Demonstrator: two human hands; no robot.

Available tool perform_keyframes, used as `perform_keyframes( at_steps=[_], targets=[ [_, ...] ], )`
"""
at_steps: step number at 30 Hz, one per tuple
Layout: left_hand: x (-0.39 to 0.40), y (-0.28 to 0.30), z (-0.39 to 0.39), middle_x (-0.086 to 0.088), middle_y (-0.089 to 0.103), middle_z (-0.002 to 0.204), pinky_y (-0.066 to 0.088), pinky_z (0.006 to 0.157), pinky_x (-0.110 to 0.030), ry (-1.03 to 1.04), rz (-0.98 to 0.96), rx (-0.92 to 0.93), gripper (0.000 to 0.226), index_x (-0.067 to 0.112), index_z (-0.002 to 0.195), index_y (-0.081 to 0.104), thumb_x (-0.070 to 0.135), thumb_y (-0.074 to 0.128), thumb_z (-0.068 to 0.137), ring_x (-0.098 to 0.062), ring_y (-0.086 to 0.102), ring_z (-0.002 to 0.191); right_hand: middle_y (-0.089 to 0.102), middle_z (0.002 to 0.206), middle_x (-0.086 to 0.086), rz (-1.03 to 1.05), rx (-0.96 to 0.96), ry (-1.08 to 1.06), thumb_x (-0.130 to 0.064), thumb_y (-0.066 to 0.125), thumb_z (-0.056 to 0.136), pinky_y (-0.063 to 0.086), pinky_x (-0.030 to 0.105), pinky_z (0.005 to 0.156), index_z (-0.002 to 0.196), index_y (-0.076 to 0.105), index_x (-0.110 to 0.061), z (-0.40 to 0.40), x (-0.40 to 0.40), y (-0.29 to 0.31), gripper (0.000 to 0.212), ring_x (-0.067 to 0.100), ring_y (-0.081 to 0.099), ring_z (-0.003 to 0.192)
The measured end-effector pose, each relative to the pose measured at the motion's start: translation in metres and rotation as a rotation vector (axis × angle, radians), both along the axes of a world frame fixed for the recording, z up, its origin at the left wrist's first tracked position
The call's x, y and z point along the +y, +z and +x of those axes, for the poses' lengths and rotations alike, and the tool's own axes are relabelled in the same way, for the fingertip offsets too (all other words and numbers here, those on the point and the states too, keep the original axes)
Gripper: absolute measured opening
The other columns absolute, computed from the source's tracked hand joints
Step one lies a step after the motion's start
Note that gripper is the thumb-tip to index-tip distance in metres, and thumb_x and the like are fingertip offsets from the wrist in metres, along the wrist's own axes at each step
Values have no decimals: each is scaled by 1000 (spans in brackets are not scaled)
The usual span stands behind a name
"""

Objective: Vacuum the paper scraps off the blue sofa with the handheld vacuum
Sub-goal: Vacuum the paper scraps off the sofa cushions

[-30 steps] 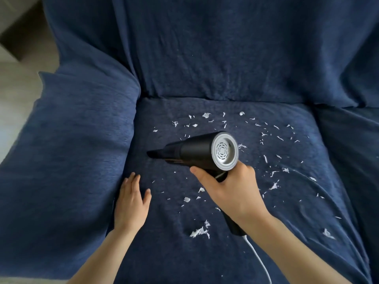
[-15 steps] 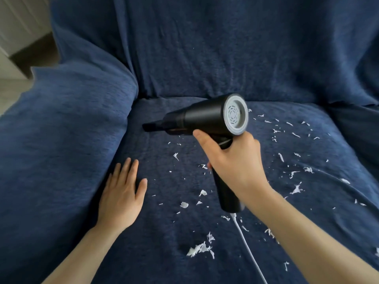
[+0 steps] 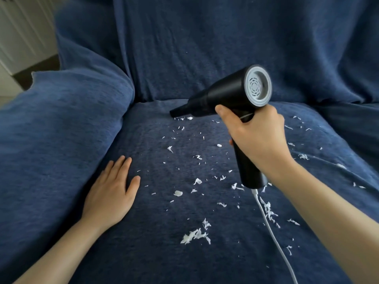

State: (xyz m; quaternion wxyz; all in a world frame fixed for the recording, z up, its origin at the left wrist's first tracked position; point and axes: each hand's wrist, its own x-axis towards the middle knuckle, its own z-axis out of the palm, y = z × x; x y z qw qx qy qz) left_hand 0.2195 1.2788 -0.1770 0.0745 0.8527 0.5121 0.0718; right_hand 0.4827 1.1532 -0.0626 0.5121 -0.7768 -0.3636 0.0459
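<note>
Raised toward the backrest, right hand [image 3: 257, 136] grips vacuum [image 3: 229, 95], nozzle seemingly over scraps [image 3: 195, 235]; left hand [image 3: 111, 193] flat on sofa [image 3: 61, 124].

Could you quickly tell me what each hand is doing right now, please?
Left hand: open, flat on the sofa seat.
Right hand: gripping the handheld vacuum by its handle.

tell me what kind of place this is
Probably a home living room. A blue sofa with a soft fabric cover fills the view, a corded handheld vacuum is being run over its seat, and white panelled joinery shows beyond the armrest.
</note>
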Motion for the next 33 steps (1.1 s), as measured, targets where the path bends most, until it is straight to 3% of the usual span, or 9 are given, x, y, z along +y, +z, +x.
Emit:
perform_keyframes(
  at_steps=[8,14,18,21,25,30,33],
  targets=[
    [-1,1,0,6,8,161,11,120,-35,0,19,4,65,23,154,13,51,25,96,-16,8,148,68,67,-2,-25,-3,-47,-60,70,83,54,31,77,72,59,-20,-10,-19,3,43,23,73,80],
    [-1,3,0,5,8,161,11,120,-37,8,-2,-2,64,23,154,15,52,26,97,-18,9,148,65,61,-2,-51,-28,-8,-59,70,84,52,30,76,65,54,-19,-20,-34,6,46,23,72,76],
    [-4,4,0,4,9,161,11,120,-37,12,-7,-4,64,23,154,16,51,25,97,-19,10,148,68,69,-1,-39,-26,-52,-62,66,85,39,27,78,73,60,-20,-13,-43,6,45,23,70,91],
    [-13,3,-2,4,10,161,10,120,-37,25,9,9,62,23,154,16,50,26,98,-19,11,148,72,76,1,-18,-34,-86,-63,65,85,44,30,83,86,69,-14,-6,-50,7,49,24,68,99],
    [-22,5,-5,4,9,161,10,120,-38,36,12,17,62,23,154,16,50,25,98,-18,10,148,70,69,0,-30,7,-83,-59,67,87,40,27,80,77,66,-14,-4,-61,11,46,20,69,94],
    [-24,6,-4,5,5,161,8,120,-38,43,-6,47,63,23,154,12,50,23,98,-17,7,148,72,71,0,-10,16,-66,-60,68,85,53,33,88,81,68,-15,3,-67,8,46,21,72,89],
    [-24,5,-4,4,6,161,9,120,-38,37,5,45,63,23,154,12,50,23,98,-18,7,148,71,70,0,7,43,-77,-59,68,86,49,22,74,77,67,-15,7,-62,5,45,20,72,85]
  ],
)
